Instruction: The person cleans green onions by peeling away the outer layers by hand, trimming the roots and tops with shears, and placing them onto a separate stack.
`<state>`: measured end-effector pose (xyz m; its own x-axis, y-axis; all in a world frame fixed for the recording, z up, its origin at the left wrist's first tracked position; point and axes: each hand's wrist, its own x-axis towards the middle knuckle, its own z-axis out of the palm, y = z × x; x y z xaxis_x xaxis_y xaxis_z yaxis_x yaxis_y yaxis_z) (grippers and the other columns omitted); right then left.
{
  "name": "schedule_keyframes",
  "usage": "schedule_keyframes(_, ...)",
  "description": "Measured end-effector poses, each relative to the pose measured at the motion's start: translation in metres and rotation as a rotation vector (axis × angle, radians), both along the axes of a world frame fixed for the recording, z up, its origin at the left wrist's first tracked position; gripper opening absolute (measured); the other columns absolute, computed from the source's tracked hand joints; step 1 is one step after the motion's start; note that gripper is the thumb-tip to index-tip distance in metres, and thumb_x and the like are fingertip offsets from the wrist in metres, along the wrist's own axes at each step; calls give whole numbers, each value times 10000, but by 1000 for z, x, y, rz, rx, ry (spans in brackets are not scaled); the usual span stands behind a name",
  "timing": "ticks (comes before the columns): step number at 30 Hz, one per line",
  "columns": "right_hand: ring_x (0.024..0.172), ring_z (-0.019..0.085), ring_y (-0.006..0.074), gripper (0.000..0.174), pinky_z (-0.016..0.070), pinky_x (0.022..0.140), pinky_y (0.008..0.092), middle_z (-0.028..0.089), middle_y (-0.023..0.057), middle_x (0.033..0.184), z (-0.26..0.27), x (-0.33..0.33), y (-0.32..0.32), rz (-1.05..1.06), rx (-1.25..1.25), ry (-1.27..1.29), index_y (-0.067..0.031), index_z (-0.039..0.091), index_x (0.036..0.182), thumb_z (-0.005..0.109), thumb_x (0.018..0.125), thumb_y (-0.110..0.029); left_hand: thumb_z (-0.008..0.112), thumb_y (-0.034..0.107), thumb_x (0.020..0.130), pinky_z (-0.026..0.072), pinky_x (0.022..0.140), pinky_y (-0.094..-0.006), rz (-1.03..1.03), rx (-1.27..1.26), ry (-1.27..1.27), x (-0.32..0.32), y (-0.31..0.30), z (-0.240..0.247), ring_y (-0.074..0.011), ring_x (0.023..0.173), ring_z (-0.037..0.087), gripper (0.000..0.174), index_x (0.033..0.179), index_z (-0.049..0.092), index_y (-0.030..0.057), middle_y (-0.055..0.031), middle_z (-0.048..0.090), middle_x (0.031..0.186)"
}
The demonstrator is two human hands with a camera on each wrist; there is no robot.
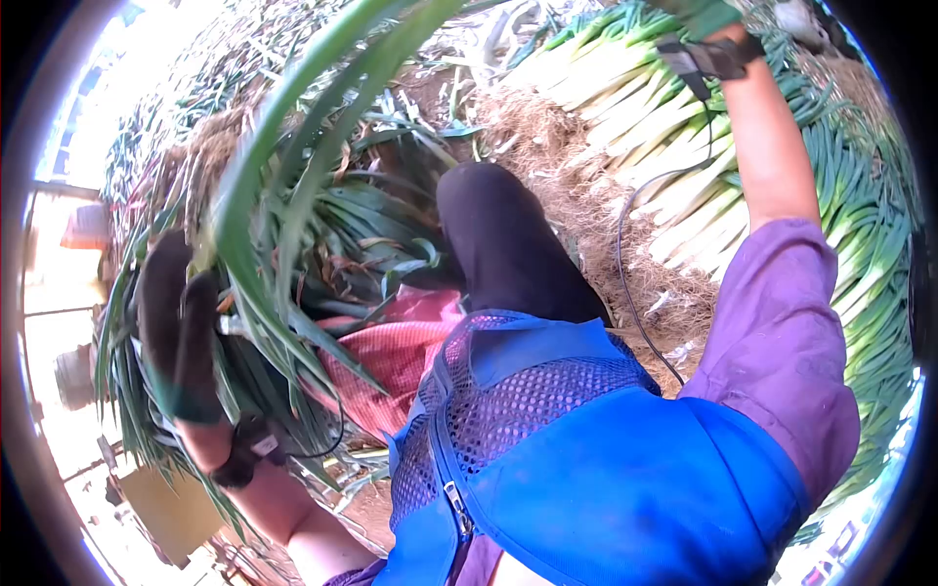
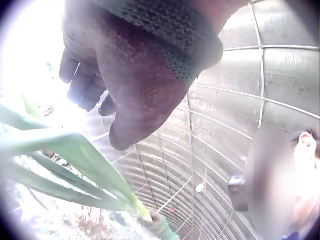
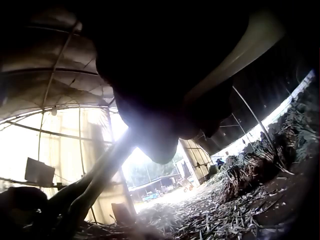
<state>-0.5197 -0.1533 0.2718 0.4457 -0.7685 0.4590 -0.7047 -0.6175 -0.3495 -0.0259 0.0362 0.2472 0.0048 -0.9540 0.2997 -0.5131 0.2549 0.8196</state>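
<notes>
My left hand, in a dark glove with a green cuff, is beside long drooping green leaves in the head view. In the left wrist view the left hand has spread, slightly bent fingers and grips nothing. My right hand is cut off at the head view's top edge. In the left wrist view the green-cuffed right hand grips a leek near its pale part. The right wrist view shows the right hand dark, around a stalk.
A long row of leeks with white stems and roots lies along the right. Untrimmed leeks pile up at left, by a pink checked cloth. A cable runs to the right wrist. Another person's ear shows in the left wrist view.
</notes>
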Motion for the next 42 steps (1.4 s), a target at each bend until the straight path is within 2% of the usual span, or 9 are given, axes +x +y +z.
schedule_keyframes(7,766,599,85,514,510,673,286,692,53,898,-115,-157,25,-923,87,-587,29,636,1225,786,858,-297,551,141,995,379,1109,-371,90,86,-15,31,-26,-22,-241,1275,528,430,1387,522,-35,-153,577,1362)
schedule_keyframes(10,972,650,346,494,500,894,435,691,188,1062,-204,-189,15,-1167,335,-880,32,649,1172,712,865,-350,564,135,991,400,1104,-367,69,287,85,14,-37,-62,-245,1276,540,421,1377,529,-30,-161,577,1363)
schedule_keyframes(13,938,663,351,593,506,870,406,703,206,1053,-351,-227,15,-1332,227,-661,65,666,1118,664,865,-472,629,137,975,459,1018,-312,55,581,178,-6,-45,-107,-192,1162,587,438,1381,529,4,-108,611,1295)
schedule_keyframes(15,956,661,339,596,501,880,400,698,212,1105,-387,-231,28,-1477,748,-384,61,660,1162,640,879,-463,636,145,976,463,1002,-296,-40,754,201,-6,-45,-139,-181,1130,595,438,1376,528,1,-89,618,1271)
schedule_keyframes(23,619,609,249,464,525,589,434,676,139,905,-417,-265,9,-1382,1027,-656,-67,663,1173,669,906,-446,642,171,956,476,921,-286,-72,1007,174,-37,-39,-205,-156,1013,606,369,1272,588,-12,-67,655,1107)
schedule_keyframes(33,534,588,232,568,497,518,408,664,125,783,-361,-252,23,-1479,872,-800,4,641,1075,705,871,-522,678,339,929,498,768,-264,-259,1391,16,-68,-24,-254,-112,840,624,398,1136,697,-1,-45,708,954)
schedule_keyframes(38,619,611,227,718,521,603,402,667,118,853,-346,-234,28,-1480,884,-728,4,645,1155,687,834,-638,625,297,951,506,894,-324,-530,1328,-448,-95,-14,-280,-202,915,663,371,1125,693,-24,-50,722,958)
schedule_keyframes(41,619,607,243,685,523,611,412,656,124,822,-383,-269,33,-1411,807,-529,13,656,1125,672,850,-614,538,197,942,525,895,-315,-1120,-80,-849,-60,-2,-390,-156,1045,650,273,1074,699,19,-98,714,1060)
schedule_keyframes(42,622,607,247,665,523,616,410,655,126,817,-393,-272,36,-1417,764,-446,17,659,1115,674,856,-595,525,181,941,532,879,-310,-1214,-119,-941,-66,-5,-395,-146,1058,653,258,1061,699,34,-107,712,1081)
